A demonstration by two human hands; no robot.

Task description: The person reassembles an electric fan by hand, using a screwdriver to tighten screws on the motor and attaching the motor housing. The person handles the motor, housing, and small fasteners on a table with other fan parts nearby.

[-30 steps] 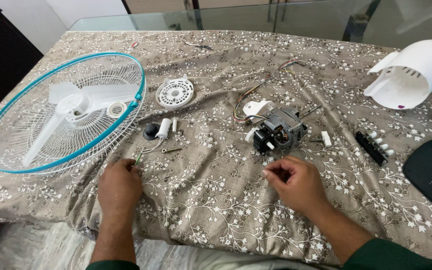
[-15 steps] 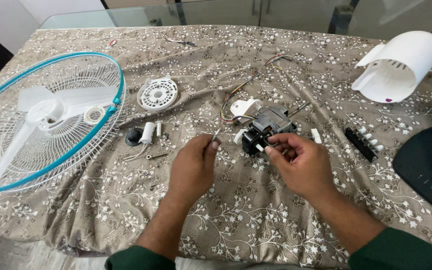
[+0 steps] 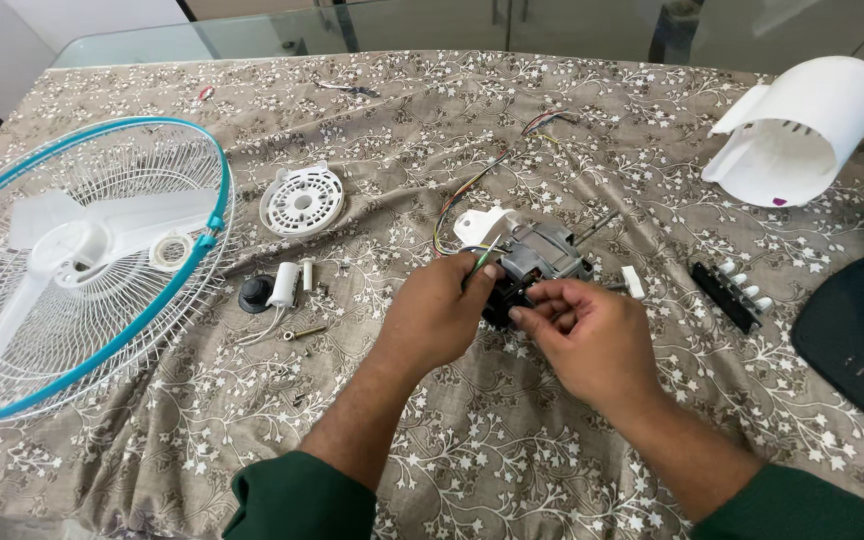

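The left hand [image 3: 439, 312] pinched a thin green tool [image 3: 480, 257] at the motor [image 3: 542, 256], mid-bench; the right hand [image 3: 584, 335] gripped the motor's front. A slip could nick the wires [image 3: 472, 190].

A floral brown tablecloth [image 3: 432, 440] covers the table. On the left lies a white wire fan guard with a teal rim [image 3: 12, 385], and a white fan blade [image 3: 72, 235] rests on it. Near it is a round white plastic cover [image 3: 302, 200]. At the right lie a white motor housing [image 3: 802, 130] and a black switch block with white buttons [image 3: 732, 295].
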